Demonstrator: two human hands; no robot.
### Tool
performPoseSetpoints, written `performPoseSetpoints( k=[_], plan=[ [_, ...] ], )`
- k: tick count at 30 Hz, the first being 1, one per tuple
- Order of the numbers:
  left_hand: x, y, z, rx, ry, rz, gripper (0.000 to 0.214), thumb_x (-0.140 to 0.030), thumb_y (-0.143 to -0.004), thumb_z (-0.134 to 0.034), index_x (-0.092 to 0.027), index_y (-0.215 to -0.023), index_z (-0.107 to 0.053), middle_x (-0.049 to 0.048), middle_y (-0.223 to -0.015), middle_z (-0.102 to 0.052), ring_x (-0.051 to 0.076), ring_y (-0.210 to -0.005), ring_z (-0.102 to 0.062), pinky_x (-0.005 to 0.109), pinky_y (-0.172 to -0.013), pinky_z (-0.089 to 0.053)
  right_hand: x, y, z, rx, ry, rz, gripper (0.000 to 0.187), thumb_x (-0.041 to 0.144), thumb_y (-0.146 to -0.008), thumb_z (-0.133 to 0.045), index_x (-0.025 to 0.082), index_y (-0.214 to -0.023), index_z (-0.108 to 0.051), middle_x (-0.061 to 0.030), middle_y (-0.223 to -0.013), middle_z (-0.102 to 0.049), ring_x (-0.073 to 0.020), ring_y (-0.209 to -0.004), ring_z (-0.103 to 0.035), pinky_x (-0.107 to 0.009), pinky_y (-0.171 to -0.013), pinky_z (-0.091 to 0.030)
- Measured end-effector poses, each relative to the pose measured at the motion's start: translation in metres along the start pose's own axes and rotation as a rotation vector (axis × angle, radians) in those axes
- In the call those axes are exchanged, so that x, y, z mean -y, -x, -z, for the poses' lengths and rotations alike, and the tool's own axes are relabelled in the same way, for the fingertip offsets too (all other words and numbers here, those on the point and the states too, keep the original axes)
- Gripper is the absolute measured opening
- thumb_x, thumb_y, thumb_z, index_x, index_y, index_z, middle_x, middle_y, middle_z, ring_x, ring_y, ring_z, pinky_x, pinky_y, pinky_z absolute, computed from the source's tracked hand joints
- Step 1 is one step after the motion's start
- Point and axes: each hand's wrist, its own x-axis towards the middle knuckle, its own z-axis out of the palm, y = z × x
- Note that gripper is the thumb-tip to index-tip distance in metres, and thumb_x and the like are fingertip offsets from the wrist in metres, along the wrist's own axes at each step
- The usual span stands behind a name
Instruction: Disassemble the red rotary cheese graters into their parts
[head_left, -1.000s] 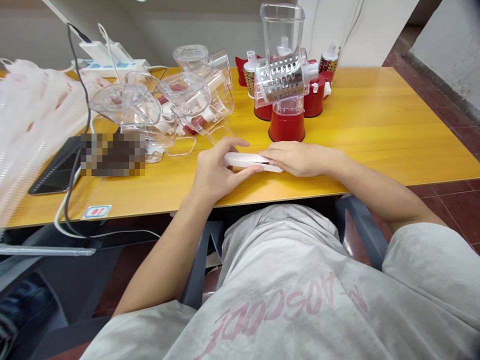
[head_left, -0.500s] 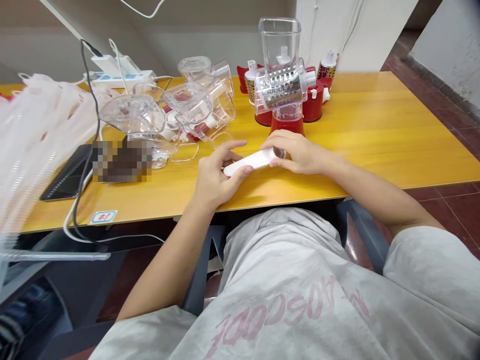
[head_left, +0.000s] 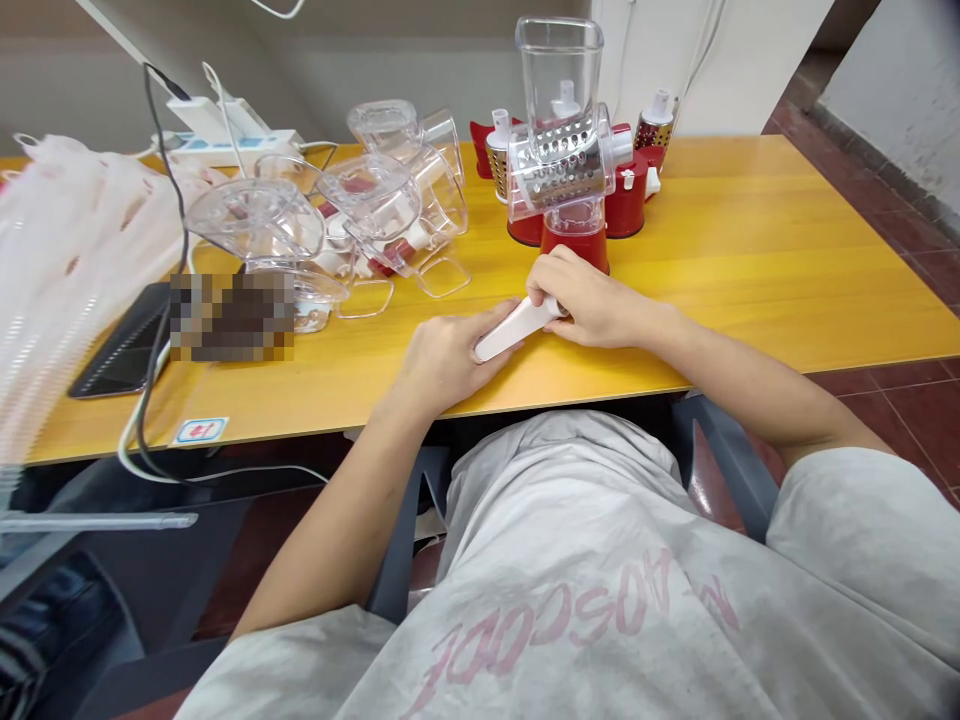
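Observation:
Between my two hands is a white crank handle [head_left: 514, 330], a long flat piece with rounded ends, held above the table's front edge. My left hand [head_left: 450, 355] is closed round its lower left end, thumb along the upper side. My right hand [head_left: 589, 300] grips the upper right end, fingers bent over it and hiding most of that end. Just beyond my right hand stands a rotary grater [head_left: 566, 170], with a metal drum in a clear housing, a clear hopper on top and a red base [head_left: 576, 246].
Clear plastic housings [head_left: 375, 195] lie piled left of the grater. Red bases [head_left: 628, 205] and more drums [head_left: 655, 125] stand behind it. Farther left are a phone [head_left: 124, 340], cables, a power strip [head_left: 225, 148] and a plastic bag [head_left: 90, 240]. A blurred patch hides one thing.
My left hand has turned and closed more fully round the handle, its fingers no longer spread. The handle has shifted slightly right and tilts more steeply. My right fingers have curled further over its end.

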Motion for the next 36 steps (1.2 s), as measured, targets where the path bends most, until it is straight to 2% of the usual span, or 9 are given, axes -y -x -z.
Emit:
performPoseSetpoints(
  k=[6,10,15,19,23,30,36],
  plan=[
    [-0.003,0.001,0.0,0.004,-0.022,-0.026,0.062,-0.063,-0.112,-0.059,-0.032,-0.164,-0.074,0.0121,-0.123,-0.091,0.036,-0.095,-0.086,0.04,-0.084,-0.057,-0.003,-0.002,-0.003,0.058,-0.003,-0.067,0.025,0.021,-0.098,-0.073,0.018,-0.108,-0.05,-0.0079,-0.116,-0.061,-0.0211,-0.115,-0.045,-0.036,-0.107,-0.039],
    [-0.003,0.002,0.0,-0.001,0.037,-0.008,0.061,-0.067,-0.111,-0.061,-0.033,-0.16,-0.077,0.0109,-0.127,-0.091,0.034,-0.104,-0.086,0.038,-0.09,-0.059,-0.004,-0.003,-0.005,0.032,0.014,-0.044,0.022,0.02,-0.099,-0.071,0.017,-0.106,-0.051,-0.0086,-0.116,-0.061,-0.0213,-0.116,-0.046,-0.036,-0.107,-0.039],
    [-0.001,0.001,0.001,-0.011,0.097,0.02,0.062,-0.069,-0.11,-0.063,-0.032,-0.157,-0.079,0.0104,-0.131,-0.09,0.035,-0.114,-0.086,0.037,-0.095,-0.061,-0.006,-0.001,0.003,0.009,0.002,0.002,0.025,0.021,-0.098,-0.068,0.016,-0.122,-0.06,-0.0106,-0.124,-0.065,-0.0216,-0.117,-0.05,-0.036,-0.105,-0.043],
    [0.0,0.0,0.002,-0.054,0.1,-0.002,0.063,-0.063,-0.106,-0.065,-0.028,-0.155,-0.081,0.0103,-0.136,-0.089,0.037,-0.114,-0.087,0.04,-0.098,-0.063,-0.009,0.001,0.007,0.012,0.065,0.076,0.029,0.019,-0.105,-0.059,0.016,-0.133,-0.062,-0.0109,-0.127,-0.067,-0.0208,-0.118,-0.054,-0.036,-0.108,-0.046],
    [0.001,0.001,0.002,-0.074,0.099,-0.009,0.064,-0.06,-0.105,-0.064,-0.026,-0.156,-0.081,0.0104,-0.138,-0.088,0.037,-0.107,-0.088,0.042,-0.094,-0.064,-0.011,0.001,0.001,-0.014,0.188,0.134,0.032,0.02,-0.107,-0.056,0.014,-0.138,-0.062,-0.0123,-0.131,-0.066,-0.0221,-0.12,-0.054,-0.038,-0.111,-0.047],
    [0.001,0.0,0.002,-0.081,0.111,-0.005,0.063,-0.059,-0.104,-0.066,-0.024,-0.154,-0.082,0.0129,-0.138,-0.088,0.038,-0.109,-0.088,0.042,-0.096,-0.065,-0.005,0.0,-0.001,0.039,0.323,0.102,0.039,0.017,-0.111,-0.043,0.015,-0.145,-0.062,-0.0145,-0.135,-0.067,-0.026,-0.124,-0.055,-0.043,-0.115,-0.05],
    [0.0,-0.001,0.001,-0.095,0.148,0.016,0.062,-0.058,-0.103,-0.067,-0.025,-0.154,-0.082,0.0122,-0.142,-0.086,0.039,-0.12,-0.087,0.043,-0.103,-0.065,-0.006,-0.003,-0.011,0.029,0.408,0.068,0.05,0.008,-0.103,-0.039,0.009,-0.148,-0.063,-0.0191,-0.137,-0.067,-0.029,-0.125,-0.055,-0.048,-0.115,-0.051]
  ],
)
